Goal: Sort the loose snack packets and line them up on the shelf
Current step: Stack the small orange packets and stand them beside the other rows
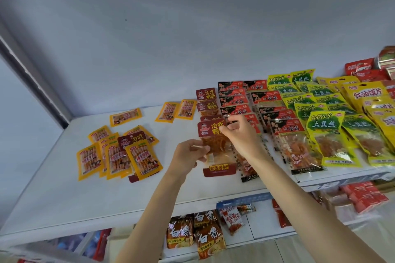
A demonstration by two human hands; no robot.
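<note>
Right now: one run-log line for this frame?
phase: lining up | left hand: pinches dark-red packet | right hand: pinches its top | place: front of dark-red column | loose: orange pile

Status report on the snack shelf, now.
Left hand and right hand both pinching the dark red packet at the front of its column. One dark red stray buried in the orange pile. Nothing blocking.

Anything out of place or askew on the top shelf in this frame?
Yes. One dark red packet lies buried in the loose heap of orange packets at the left, away from its own dark red column that both hands are tending. That heap is fanned and overlapping, and a lone orange packet behind it lies sideways.
</note>
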